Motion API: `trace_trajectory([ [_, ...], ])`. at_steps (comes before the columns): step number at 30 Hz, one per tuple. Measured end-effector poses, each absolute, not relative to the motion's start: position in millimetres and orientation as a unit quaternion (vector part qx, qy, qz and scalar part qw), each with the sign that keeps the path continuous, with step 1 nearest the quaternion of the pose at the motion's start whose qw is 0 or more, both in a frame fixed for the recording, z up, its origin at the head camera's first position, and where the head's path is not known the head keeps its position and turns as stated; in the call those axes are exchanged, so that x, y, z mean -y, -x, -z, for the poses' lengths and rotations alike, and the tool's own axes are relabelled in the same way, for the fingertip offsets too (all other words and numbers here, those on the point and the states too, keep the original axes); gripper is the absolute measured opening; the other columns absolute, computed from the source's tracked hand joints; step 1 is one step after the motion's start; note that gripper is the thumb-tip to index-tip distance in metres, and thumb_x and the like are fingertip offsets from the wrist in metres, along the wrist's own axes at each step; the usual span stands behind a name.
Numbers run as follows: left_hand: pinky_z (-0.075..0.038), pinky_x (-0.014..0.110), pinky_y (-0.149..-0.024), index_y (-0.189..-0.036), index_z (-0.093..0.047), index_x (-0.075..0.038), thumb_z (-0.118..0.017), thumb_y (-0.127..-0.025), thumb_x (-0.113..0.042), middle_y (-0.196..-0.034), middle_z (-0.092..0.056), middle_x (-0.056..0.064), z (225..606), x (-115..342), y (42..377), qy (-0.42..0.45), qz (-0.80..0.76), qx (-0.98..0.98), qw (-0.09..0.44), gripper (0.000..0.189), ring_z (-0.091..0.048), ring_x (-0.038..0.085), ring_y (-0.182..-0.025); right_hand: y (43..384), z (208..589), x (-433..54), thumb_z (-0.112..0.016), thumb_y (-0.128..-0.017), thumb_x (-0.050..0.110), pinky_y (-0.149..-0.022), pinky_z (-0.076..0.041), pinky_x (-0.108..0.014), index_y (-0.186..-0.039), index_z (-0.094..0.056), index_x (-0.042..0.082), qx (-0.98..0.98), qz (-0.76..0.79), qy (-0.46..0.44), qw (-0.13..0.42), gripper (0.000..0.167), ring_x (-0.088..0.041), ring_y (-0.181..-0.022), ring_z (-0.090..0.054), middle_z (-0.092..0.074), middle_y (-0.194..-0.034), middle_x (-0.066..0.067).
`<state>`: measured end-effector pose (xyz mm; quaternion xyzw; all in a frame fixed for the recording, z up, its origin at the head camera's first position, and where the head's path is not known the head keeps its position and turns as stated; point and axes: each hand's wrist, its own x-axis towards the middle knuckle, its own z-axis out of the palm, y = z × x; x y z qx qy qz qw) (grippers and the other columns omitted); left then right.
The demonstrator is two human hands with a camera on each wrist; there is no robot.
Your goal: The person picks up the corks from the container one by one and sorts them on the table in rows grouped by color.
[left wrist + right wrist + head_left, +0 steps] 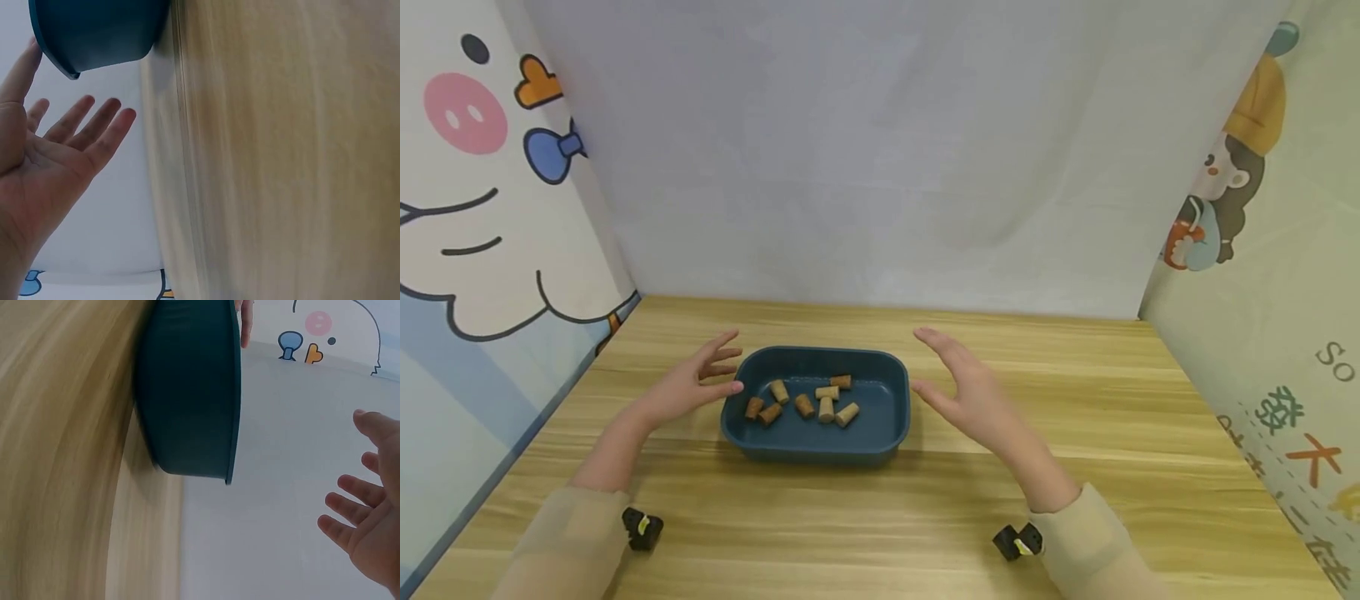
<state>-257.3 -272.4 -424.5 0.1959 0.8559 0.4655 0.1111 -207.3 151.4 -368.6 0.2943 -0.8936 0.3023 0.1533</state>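
Observation:
A dark teal rectangular bin (820, 444) with rounded corners stands on the table, several small corks (805, 406) lying loose on its floor, some darker brown than others. At its left end is my left hand (688, 385), fingers spread, thumb tip right at the rim. My right hand (973, 396) hovers off the right end, thumb and fingers apart, nothing between them. In the left wrist view, the left hand's thumb (22, 72) overlaps the edge of the bin (100, 31). The right wrist view has a gap between the bin (190, 394) and the right hand (375, 506).
The wood-grain table (865, 533) reaches back to a plain pale curtain (880, 167). Printed cloths with cartoon figures hang at the left (482, 208) and right (1262, 292) sides. A small black device sits at each sleeve cuff.

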Motion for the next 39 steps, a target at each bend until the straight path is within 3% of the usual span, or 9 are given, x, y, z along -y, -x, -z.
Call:
trace_trajectory([
  [8, -0.043, 0.049, -0.096, -0.151, -0.011, -0.037, -0.056, -0.095, -0.035, -0.155, -0.018, 0.017, 429.2, 275.9, 264.9, -0.181, -0.519, -0.816, 0.178, 0.071, -0.032, 0.042, -0.134, 215.3, 383.7, -121.4, -0.067, -0.088, 0.031, -0.099, -0.042, -0.04, -0.142, -0.044, 0.02, 0.881, -0.325, -0.316, 0.132, 0.059, -0.021, -0.128, -0.047, -0.051, -0.139, -0.001],
  [17, -0.032, 0.058, -0.102, -0.153, -0.014, -0.03, -0.053, -0.098, -0.028, -0.156, -0.01, 0.018, 430.4, 274.1, 264.6, -0.168, -0.544, -0.792, 0.222, 0.067, -0.021, 0.044, -0.138, 232.2, 399.7, -95.0, -0.07, -0.087, 0.024, -0.094, -0.047, -0.034, -0.135, -0.054, 0.016, 0.874, -0.317, -0.36, 0.076, 0.051, -0.017, -0.116, -0.057, -0.059, -0.129, 0.001],
  [22, -0.033, 0.058, -0.102, -0.153, -0.016, -0.023, -0.052, -0.099, -0.024, -0.157, -0.009, 0.017, 432.4, 274.3, 265.3, -0.172, -0.548, -0.786, 0.229, 0.065, -0.02, 0.045, -0.138, 242.1, 405.5, -87.6, -0.071, -0.086, 0.02, -0.09, -0.048, -0.035, -0.13, -0.059, 0.016, 0.877, -0.306, -0.369, 0.025, 0.046, -0.017, -0.108, -0.06, -0.063, -0.123, -0.001],
  [27, -0.031, 0.059, -0.103, -0.152, -0.018, -0.026, -0.05, -0.099, -0.024, -0.157, -0.006, 0.016, 435.7, 275.3, 265.9, -0.173, -0.554, -0.779, 0.237, 0.062, -0.017, 0.044, -0.139, 248.3, 407.5, -79.8, -0.069, -0.087, 0.021, -0.086, -0.049, -0.036, -0.128, -0.06, 0.011, 0.881, -0.293, -0.371, -0.023, 0.043, -0.019, -0.103, -0.06, -0.063, -0.121, -0.004],
  [32, -0.028, 0.061, -0.103, -0.152, -0.02, -0.028, -0.051, -0.099, -0.025, -0.157, -0.006, 0.015, 436.8, 273.7, 265.5, -0.167, -0.559, -0.778, 0.233, 0.061, -0.013, 0.043, -0.141, 251.0, 407.7, -71.8, -0.069, -0.087, 0.022, -0.08, -0.05, -0.029, -0.12, -0.064, 0.01, 0.899, -0.246, -0.36, -0.042, 0.035, -0.018, -0.098, -0.061, -0.064, -0.117, -0.004],
  [39, -0.028, 0.064, -0.101, -0.152, -0.019, -0.024, -0.051, -0.098, -0.03, -0.158, -0.01, 0.007, 435.5, 264.9, 267.9, -0.16, -0.536, -0.804, 0.201, 0.063, -0.013, 0.042, -0.141, 252.4, 409.1, -63.1, -0.07, -0.086, 0.032, -0.083, -0.05, -0.03, -0.114, -0.067, 0.013, 0.928, -0.179, -0.323, -0.052, 0.034, -0.016, -0.102, -0.061, -0.066, -0.112, -0.001],
])
